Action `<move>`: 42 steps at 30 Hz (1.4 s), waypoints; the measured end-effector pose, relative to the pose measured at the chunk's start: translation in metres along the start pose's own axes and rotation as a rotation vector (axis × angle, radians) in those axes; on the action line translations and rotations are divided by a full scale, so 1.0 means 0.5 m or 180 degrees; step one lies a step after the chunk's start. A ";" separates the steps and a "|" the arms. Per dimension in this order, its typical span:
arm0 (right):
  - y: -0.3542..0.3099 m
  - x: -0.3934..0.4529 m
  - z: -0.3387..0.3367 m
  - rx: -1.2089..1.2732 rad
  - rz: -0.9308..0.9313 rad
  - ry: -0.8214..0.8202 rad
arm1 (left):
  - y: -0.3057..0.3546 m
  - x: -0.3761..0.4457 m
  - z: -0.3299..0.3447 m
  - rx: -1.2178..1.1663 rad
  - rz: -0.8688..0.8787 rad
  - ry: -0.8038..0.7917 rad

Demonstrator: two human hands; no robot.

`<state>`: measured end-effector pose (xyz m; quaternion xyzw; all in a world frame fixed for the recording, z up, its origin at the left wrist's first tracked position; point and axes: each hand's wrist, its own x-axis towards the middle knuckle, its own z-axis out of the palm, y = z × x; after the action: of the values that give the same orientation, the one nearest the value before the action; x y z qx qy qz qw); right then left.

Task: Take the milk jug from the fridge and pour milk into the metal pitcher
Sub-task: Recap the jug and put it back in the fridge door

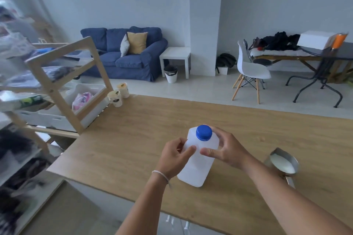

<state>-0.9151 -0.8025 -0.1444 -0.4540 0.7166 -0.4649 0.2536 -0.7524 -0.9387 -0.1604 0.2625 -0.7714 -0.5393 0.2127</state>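
A white plastic milk jug (197, 168) with a blue cap (204, 133) stands upright on the wooden counter (133, 139), cap screwed on. My left hand (176, 156) grips the jug's left shoulder. My right hand (227, 150) holds its right shoulder, fingers curled just beside the cap. To the right of the jug stands the metal pitcher (282, 164) with white milk in it; its handle points toward me and my right forearm passes close in front of it.
A wooden shelf unit (63, 82) with white bins stands on the counter's left end, two paper cups (118, 94) beside it. Beyond the counter's far edge lie a blue sofa (129, 53), a white chair (250, 70) and a dark table (324, 53).
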 end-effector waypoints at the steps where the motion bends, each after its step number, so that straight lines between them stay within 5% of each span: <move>1: -0.012 0.006 0.021 0.0050 -0.0068 -0.0076 | -0.005 -0.017 -0.025 0.0026 -0.0032 0.0075; 11: -0.200 0.021 0.307 0.0198 -0.1057 -0.1511 | -0.031 -0.337 -0.250 0.0514 -0.0399 0.1729; 17: -0.333 -0.119 0.519 0.0298 -0.2042 -0.2606 | -0.003 -0.681 -0.250 0.0827 -0.0796 0.3198; 32: -0.498 -0.966 0.755 0.0929 -0.3220 -0.5082 | 0.208 -1.483 0.167 0.0766 -0.2053 0.6215; 42: -0.558 -1.496 0.776 0.0730 -0.3621 -0.6101 | 0.302 -1.874 0.409 0.0597 -0.2381 0.7146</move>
<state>-0.1510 -0.3519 -0.1086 -0.8598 -0.1336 -0.0348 0.4916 -0.1807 -0.1547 -0.1272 0.8122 -0.0653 0.0226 0.5793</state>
